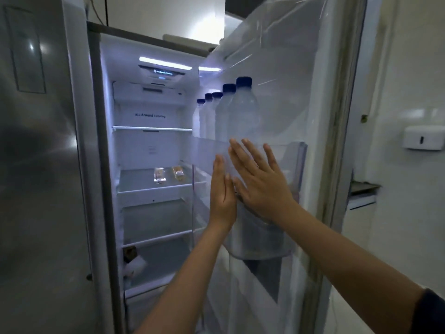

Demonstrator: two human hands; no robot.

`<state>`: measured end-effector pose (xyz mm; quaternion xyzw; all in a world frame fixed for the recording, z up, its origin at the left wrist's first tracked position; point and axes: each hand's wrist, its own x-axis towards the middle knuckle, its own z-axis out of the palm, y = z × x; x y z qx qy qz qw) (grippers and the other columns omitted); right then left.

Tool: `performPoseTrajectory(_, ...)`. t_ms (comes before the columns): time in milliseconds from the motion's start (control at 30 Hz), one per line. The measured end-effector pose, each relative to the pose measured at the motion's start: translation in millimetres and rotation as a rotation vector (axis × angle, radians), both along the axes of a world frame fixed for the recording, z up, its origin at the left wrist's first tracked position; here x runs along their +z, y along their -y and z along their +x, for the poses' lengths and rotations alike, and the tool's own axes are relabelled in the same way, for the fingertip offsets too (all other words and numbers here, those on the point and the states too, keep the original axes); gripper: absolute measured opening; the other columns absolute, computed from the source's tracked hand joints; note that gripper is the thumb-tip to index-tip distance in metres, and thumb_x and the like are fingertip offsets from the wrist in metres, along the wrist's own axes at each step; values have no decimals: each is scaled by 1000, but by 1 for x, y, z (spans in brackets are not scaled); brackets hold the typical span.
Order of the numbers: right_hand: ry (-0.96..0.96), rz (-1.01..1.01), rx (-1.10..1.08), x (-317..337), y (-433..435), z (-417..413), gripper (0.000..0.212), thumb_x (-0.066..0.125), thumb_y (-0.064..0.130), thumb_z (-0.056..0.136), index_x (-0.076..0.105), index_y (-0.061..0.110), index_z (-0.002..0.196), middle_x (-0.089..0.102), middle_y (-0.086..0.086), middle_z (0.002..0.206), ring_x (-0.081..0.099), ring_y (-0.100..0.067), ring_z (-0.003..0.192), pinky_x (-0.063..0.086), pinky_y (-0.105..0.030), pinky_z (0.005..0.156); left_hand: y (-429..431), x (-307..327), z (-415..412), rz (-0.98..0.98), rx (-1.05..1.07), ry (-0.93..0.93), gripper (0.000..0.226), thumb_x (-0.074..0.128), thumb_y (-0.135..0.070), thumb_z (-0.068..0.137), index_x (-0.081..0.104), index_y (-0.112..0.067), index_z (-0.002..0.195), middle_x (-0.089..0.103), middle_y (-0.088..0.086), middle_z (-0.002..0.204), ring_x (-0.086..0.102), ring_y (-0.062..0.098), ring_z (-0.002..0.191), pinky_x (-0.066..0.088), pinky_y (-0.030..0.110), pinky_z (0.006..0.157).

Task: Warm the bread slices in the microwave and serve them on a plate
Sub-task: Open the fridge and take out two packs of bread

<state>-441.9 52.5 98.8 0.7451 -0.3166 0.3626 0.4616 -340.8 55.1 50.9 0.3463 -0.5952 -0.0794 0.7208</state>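
Now both palms meet the open fridge door [301, 97]: left hand [222, 196] edge-on, fingers together, right hand [261, 182] flat, fingers spread, gripping nothing. Two wrapped bread packs [168, 175] sit on the middle shelf [154, 189] inside.

The two packets [168, 175] on the fridge shelf [154, 186] are too small and blurred to identify; lettering above that shelf is unreadable; the door bin's lower bottle [255, 239], right of the shelf, is hazy.
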Motion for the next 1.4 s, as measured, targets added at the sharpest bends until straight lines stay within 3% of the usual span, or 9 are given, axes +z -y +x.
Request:
performPoseTrajectory(100,12,-28,-97,0,8,-15,57,25,35,97,25,6,146,24,-8,155,13,-21,143,8,-44,116,25,0,-5,96,-47,15,50,26,-24,101,10,-18,148,8,-7,156,7,2,142,9,24,119)
performPoseTrajectory(233,33,-85,-267,0,21,-44,57,35,24,91,29,0,143,29,-14,152,15,-23,142,4,-42,116,69,0,-2,98,38,271,51,21,-41,97,-2,-37,142,-8,-18,153,-6,1,143,5,41,121)
performPoseTrajectory(300,-10,-87,-366,3,30,-55,60,42,21,88,30,-1,142,30,-16,152,18,-25,142,4,-42,117,87,4,-5,42,98,375,53,19,-46,96,-5,-38,142,-13,-18,152,-10,3,144,6,45,120)
performPoseTrajectory(433,-3,-31,-494,3,54,-65,65,51,20,81,36,0,141,35,-18,149,33,-30,138,8,-44,116,115,16,-10,-13,210,502,62,4,-61,91,-7,-32,145,-14,-8,155,-10,11,145,0,43,120)
performPoseTrajectory(567,139,32,-552,2,74,-77,70,60,20,74,40,5,139,46,-13,141,44,-32,127,21,-51,111,146,21,-5,-94,330,718,57,6,-56,94,-16,-40,144,-8,-3,157,-10,13,145,-2,41,118)
performPoseTrajectory(733,294,151,-491,2,94,-104,78,74,13,68,38,7,137,52,-14,134,50,-38,124,45,-46,96,179,21,-6,-167,463,873,60,20,-49,96,-5,-32,148,-12,-4,158,-10,15,146,-3,44,118)
performPoseTrajectory(967,461,225,-401,-1,131,-130,66,63,15,81,33,10,139,44,-14,142,37,-38,134,36,-46,104,207,16,-28,-261,520,908,61,30,-42,96,7,-25,150,-5,0,159,-2,17,146,-1,40,118)
performPoseTrajectory(1200,540,201,-340,-7,157,-139,55,39,25,86,35,6,137,44,-18,141,30,-34,136,26,-42,109,212,16,-36,-270,524,945,61,34,-38,96,11,-22,150,-4,0,158,-5,15,146,-2,37,118)
performPoseTrajectory(1400,829,241,-156,-15,165,-93,63,41,14,86,23,5,146,22,-14,154,10,-28,145,12,-38,117,205,6,4,-263,409,1044,55,41,-29,95,27,-16,146,22,4,156,10,14,145,9,33,118)
